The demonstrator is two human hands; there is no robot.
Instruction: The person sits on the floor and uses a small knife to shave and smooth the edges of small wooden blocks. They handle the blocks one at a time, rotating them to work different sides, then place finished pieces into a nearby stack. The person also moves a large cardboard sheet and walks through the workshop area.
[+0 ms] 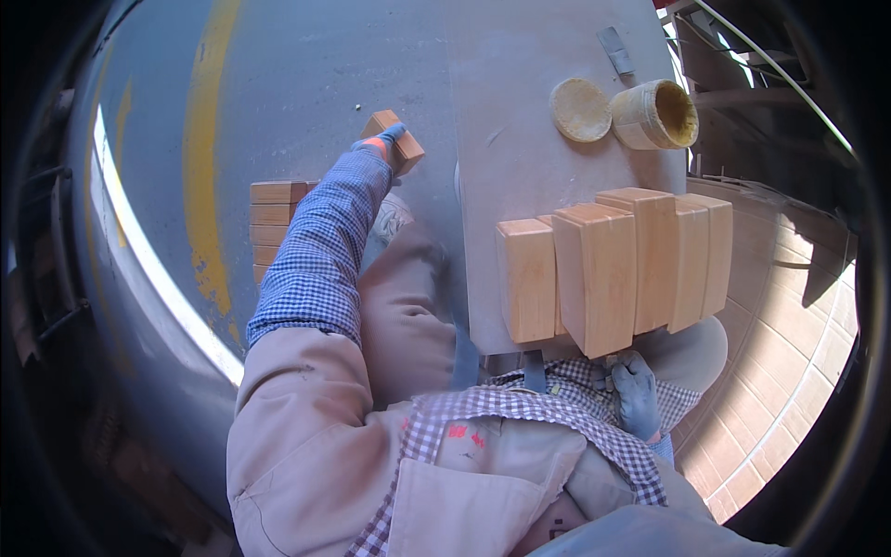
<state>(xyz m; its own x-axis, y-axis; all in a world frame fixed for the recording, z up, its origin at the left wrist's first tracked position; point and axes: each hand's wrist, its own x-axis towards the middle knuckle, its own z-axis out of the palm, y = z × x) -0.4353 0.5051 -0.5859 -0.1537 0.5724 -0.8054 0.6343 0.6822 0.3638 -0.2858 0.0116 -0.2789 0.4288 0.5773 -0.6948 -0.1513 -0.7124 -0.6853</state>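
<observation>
My left arm, in a blue checked sleeve, reaches out over the grey floor. At its end my gloved left hand (382, 141) is closed around a light brown wooden block (405, 151), held clear of the pale worktable. My right hand (637, 394), in a grey glove, rests low by my lap under the table's near edge. Its fingers are curled, with a small piece showing at them that is too unclear to name. Just above that hand, several wooden blocks (596, 269) stand side by side along the near edge of the worktable (520, 139).
Beside my left sleeve, more wooden blocks (271, 215) are stacked on the floor. Farther up the table lie an open tub (640, 119) tipped on its side with yellowish paste, a round lid (581, 110) and a flat grey scraper-like piece (614, 51). A yellow stripe (200, 167) marks the floor.
</observation>
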